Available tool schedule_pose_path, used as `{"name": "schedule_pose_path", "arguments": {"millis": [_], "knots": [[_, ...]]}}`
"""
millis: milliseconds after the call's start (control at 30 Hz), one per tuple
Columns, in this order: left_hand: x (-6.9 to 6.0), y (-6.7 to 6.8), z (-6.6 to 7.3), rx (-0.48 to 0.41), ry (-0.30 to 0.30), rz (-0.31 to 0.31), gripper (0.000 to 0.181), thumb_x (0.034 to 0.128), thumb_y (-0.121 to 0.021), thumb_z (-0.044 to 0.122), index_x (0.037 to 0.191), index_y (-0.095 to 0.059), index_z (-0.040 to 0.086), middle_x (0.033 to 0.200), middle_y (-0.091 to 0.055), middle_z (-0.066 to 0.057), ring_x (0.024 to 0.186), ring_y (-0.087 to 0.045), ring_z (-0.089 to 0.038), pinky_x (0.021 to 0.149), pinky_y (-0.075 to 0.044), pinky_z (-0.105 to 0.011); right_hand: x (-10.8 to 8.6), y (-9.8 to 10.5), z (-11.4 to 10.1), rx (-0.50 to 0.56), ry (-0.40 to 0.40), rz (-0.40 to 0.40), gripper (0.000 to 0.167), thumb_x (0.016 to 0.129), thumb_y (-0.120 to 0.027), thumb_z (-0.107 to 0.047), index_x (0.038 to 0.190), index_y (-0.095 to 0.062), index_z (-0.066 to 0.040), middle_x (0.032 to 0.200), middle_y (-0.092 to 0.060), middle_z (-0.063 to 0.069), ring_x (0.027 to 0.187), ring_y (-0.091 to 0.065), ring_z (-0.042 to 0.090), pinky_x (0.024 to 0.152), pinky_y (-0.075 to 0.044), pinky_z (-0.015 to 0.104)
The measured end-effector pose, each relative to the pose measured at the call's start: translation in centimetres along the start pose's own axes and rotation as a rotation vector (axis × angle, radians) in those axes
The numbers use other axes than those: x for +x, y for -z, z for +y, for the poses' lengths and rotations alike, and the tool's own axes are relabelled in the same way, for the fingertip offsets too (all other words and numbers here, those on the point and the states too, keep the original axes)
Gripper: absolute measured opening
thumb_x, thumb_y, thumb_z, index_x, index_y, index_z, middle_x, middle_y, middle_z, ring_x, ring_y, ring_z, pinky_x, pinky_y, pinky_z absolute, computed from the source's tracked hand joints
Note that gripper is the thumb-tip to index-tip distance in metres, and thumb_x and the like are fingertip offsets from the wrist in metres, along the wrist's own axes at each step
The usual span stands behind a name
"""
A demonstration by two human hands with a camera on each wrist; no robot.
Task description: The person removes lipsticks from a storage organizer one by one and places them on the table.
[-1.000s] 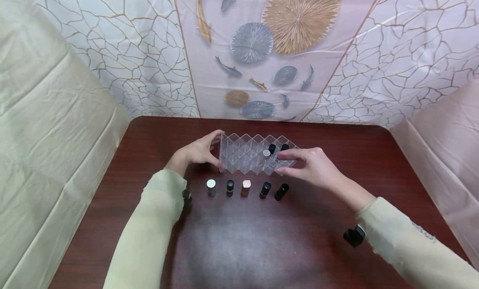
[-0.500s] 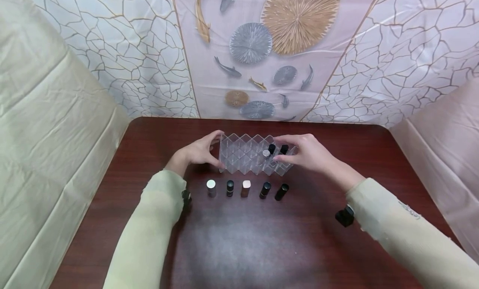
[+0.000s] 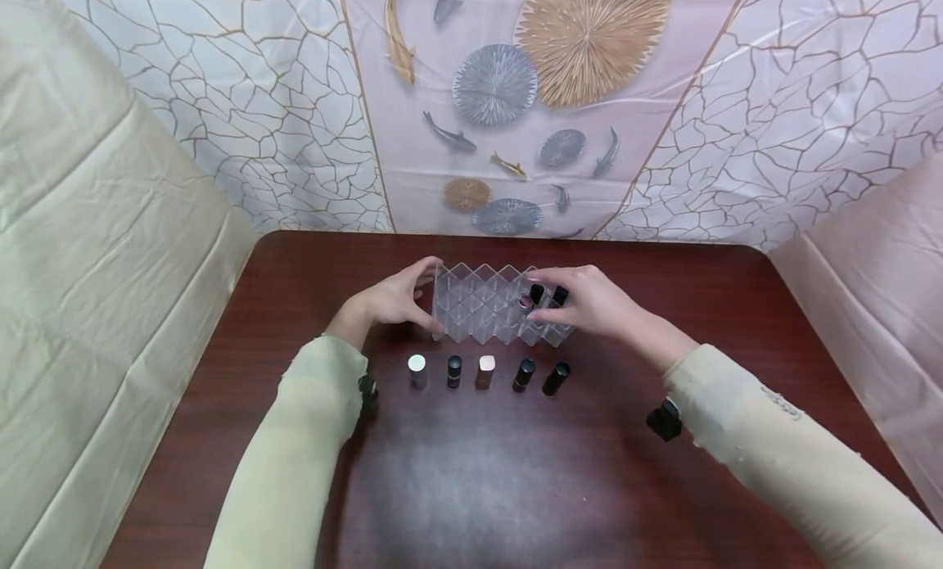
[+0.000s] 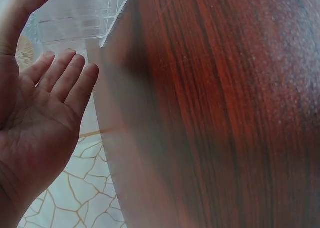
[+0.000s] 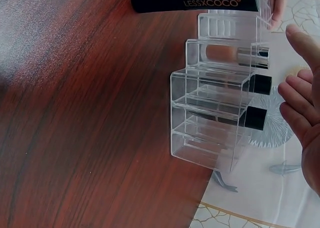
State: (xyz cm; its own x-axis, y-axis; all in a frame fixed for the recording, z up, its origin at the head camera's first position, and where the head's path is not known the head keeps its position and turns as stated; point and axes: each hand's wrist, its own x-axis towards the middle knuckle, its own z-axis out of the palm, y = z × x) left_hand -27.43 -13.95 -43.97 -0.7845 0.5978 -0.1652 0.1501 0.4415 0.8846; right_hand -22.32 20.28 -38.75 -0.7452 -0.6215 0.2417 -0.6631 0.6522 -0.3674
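At frame centre, my left hand [image 3: 398, 295] is spread at the clear rack [image 3: 475, 303]; my right hand [image 3: 600, 301], thumb and fingers apart, hovers by its black-capped tubes [image 3: 537, 293]; brushing could tilt them.

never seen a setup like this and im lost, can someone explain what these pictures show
No machine here, just a person's bare left hand and right hand. The wide picture comes from a head-worn camera, the close ones from each wrist. On the dark red table stands a clear cosmetics organizer with diamond-shaped cells. Two black-capped tubes and a silver-capped tube sit toward its right end; five cosmetic tubes stand in a row in front. The left hand is spread at the organizer's left end, perhaps touching it. The right hand is over the filled end. Neither holds a tube.
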Motion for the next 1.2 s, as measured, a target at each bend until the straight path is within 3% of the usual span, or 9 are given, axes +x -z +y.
{"name": "schedule_pose_path", "arguments": {"millis": [300, 833, 1200], "knots": [[-0.07, 0.0, 0.07, -0.024, 0.004, -0.001, 0.107, 0.075, -0.094, 0.001, 0.16, -0.029, 0.008, 0.167, -0.034, -0.017, 0.16, -0.03, -0.034, 0.129, -0.03, -0.048, 0.0, -0.32, -0.16, 0.002, -0.031, -0.03, 0.066, 0.083, -0.094, -0.027, 0.137, -0.069, 0.002, 0.126, -0.076, 0.018, 0.116, -0.074, 0.032, 0.098, -0.059, 0.05], [0.09, 0.02, 0.0, -0.041, -0.001, -0.006, 0.106, 0.0756, -0.093, 0.0, 0.159, -0.029, 0.007, 0.167, -0.033, -0.019, 0.159, -0.032, -0.034, 0.128, -0.03, -0.048, 0.15, -0.79, -0.21, -0.018, -0.002, -0.053, 0.062, 0.086, -0.092, -0.023, 0.136, -0.069, 0.004, 0.128, -0.076, 0.018, 0.117, -0.074, 0.032, 0.1, -0.058, 0.05], [-0.1, -0.05, 0.07, -0.048, -0.006, -0.005, 0.107, 0.0749, -0.093, -0.001, 0.16, -0.029, 0.007, 0.167, -0.034, -0.019, 0.158, -0.032, -0.035, 0.129, -0.03, -0.048, 0.62, -0.88, -0.3, -0.042, -0.009, -0.085, 0.061, 0.088, -0.09, -0.023, 0.14, -0.068, -0.001, 0.133, -0.074, 0.016, 0.117, -0.073, 0.033, 0.102, -0.056, 0.052]]}}
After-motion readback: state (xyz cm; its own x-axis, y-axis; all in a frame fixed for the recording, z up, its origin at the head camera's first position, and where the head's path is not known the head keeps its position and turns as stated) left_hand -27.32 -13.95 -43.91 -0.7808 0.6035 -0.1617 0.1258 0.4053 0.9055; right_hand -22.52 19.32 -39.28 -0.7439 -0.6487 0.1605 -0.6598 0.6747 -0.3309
